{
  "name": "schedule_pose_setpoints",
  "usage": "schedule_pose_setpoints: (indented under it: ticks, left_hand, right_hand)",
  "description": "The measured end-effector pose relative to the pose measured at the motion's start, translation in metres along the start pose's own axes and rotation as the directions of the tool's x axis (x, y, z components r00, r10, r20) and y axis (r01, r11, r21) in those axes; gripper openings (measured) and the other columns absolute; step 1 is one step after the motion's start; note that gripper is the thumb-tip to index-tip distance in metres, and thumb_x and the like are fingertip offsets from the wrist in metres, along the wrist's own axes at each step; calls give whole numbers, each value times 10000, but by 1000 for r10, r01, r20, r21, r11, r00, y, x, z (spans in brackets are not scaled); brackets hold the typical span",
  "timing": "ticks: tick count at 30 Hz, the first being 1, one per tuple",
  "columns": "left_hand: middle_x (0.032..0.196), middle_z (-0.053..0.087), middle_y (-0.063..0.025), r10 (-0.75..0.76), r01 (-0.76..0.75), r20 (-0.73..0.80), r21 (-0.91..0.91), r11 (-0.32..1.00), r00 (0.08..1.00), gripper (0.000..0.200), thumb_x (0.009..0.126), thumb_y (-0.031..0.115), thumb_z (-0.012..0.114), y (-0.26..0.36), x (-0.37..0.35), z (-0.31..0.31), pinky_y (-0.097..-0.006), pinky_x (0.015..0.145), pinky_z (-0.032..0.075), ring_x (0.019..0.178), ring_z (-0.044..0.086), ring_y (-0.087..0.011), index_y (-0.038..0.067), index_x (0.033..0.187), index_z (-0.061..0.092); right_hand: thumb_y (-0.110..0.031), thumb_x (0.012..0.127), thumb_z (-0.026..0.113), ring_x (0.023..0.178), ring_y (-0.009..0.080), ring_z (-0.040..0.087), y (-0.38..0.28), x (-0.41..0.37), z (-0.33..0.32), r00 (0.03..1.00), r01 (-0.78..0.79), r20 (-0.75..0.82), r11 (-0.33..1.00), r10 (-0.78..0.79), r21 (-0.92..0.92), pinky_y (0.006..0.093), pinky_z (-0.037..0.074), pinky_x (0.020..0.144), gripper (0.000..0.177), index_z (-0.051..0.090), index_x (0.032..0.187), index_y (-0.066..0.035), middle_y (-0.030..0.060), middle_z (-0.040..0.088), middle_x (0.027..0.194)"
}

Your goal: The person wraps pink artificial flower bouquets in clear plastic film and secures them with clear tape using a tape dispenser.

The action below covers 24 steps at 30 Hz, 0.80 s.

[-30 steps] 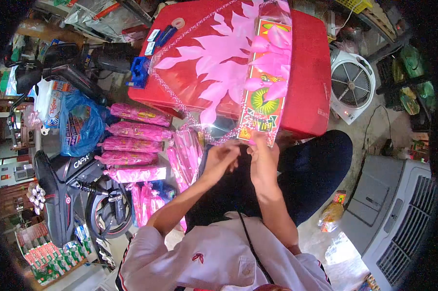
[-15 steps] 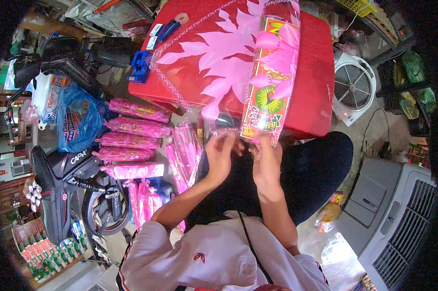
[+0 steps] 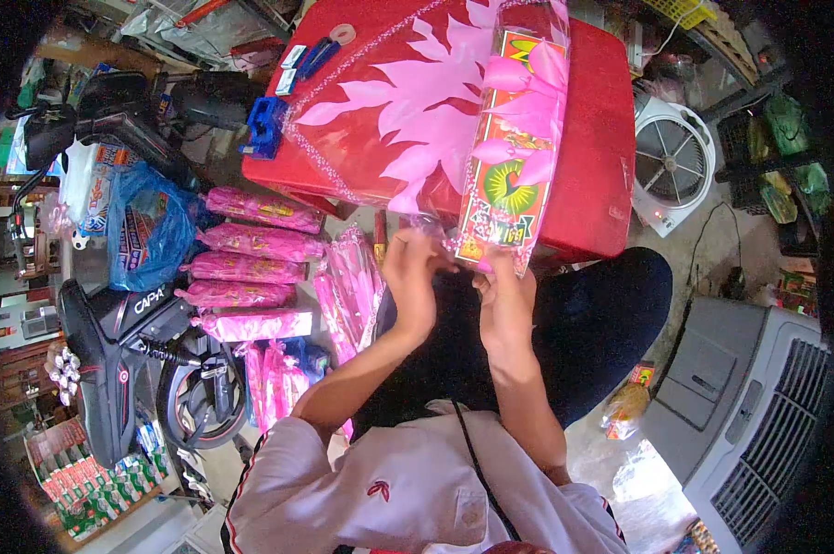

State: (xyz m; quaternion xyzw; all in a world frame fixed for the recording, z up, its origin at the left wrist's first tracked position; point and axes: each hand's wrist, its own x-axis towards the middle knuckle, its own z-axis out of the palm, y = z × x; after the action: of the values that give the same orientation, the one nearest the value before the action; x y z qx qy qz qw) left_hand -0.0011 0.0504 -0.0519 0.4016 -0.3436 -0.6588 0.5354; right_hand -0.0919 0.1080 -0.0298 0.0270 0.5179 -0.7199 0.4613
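Observation:
A clear plastic sheet printed with pink leaf shapes (image 3: 408,120) lies spread over the red table (image 3: 597,138). Along its right part is a long, narrow box (image 3: 508,187) with a kiwi picture and bright lettering, partly covered by the printed plastic. My right hand (image 3: 507,294) grips the near end of this box, thumb on top. Just to the left, my left hand (image 3: 411,270) has its fingers curled at the near edge of the sheet, pinching the plastic. Some of its fingertips are hidden.
A blue tape dispenser (image 3: 264,127) stands at the table's left edge, near a tape roll (image 3: 343,35). Several pink wrapped packs (image 3: 255,268) lie on the left, by a motorbike (image 3: 112,369). On the right are a white fan (image 3: 672,166) and an air cooler (image 3: 740,397).
My left hand has shifted slightly left and up, drawing the sheet's near edge with it. The box has moved a little to the left, with my right hand still on its end.

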Motion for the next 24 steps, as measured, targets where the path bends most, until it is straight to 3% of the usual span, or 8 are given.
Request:
schedule_pose_setpoints:
  ticks: [3, 4, 6, 12, 15, 21, 24]
  left_hand:
    - [874, 603, -98, -124, 134, 294, -13, 991, 948, 268, 1031, 280, 522, -18, -13, -26, -306, 623, 532, 713, 615, -171, 24, 952, 532]
    - [878, 605, -95, -230, 203, 363, 111, 973, 903, 279, 1039, 286, 504, -21, -14, -31, -303, 623, 530, 710, 612, -160, 17, 974, 539]
    - [838, 610, -86, -193, 137, 367, 172, 975, 910, 299, 1044, 292, 491, -27, -15, -32, -295, 601, 514, 694, 604, -148, 13, 958, 555]
    - [704, 590, -36, -170, 138, 171, 186, 973, 970, 278, 1043, 241, 494, -21, -14, -8, -260, 535, 466, 599, 568, -109, 21, 894, 578]
    - [683, 586, -21, -46, -6, 134, 360, 933, 990, 235, 1030, 190, 516, -12, -14, 1, -243, 521, 445, 578, 548, -87, 26, 875, 581]
    - [698, 592, -9, 72, -87, 60, 317, 944, 996, 128, 986, 100, 580, -21, -12, -4, -233, 531, 435, 613, 555, -70, 19, 887, 588]
    - [738, 611, -19, 230, -294, 220, 331, 897, 948, 123, 985, 90, 578, -20, -13, -8, -245, 562, 458, 637, 575, -87, 2, 900, 589]
  right_hand:
    - [-231, 888, 709, 772, 80, 588, -3, -2, -1, 999, -18, 52, 1000, 17, 17, 250, 427, 621, 243, 650, 1062, -72, 4, 686, 961]
    - [-227, 891, 705, 756, 83, 588, -5, -3, -1, 997, -30, 74, 999, 28, 22, 248, 428, 605, 236, 649, 1057, -70, 7, 686, 955]
    - [-223, 895, 697, 732, 87, 586, -5, -2, 0, 998, -19, 68, 1000, 18, 17, 245, 427, 582, 227, 648, 1052, -66, 11, 686, 945]
    - [-221, 903, 688, 751, 81, 583, -6, -4, 2, 998, -9, 60, 1000, 8, 11, 251, 426, 619, 215, 651, 1049, -68, -1, 681, 945]
    - [-216, 902, 692, 785, 73, 582, -4, -2, -1, 1000, 0, 27, 1000, 0, -11, 250, 415, 649, 210, 655, 1049, -71, -10, 679, 955]
    - [-214, 898, 699, 800, 64, 574, -3, -1, -1, 1000, -1, 16, 1000, 1, 1, 245, 402, 660, 212, 660, 1048, -71, -16, 678, 963]
    - [-214, 897, 699, 783, 62, 569, -3, -1, -1, 1000, 1, 23, 1000, -1, 10, 245, 406, 658, 207, 662, 1043, -72, -16, 680, 957]
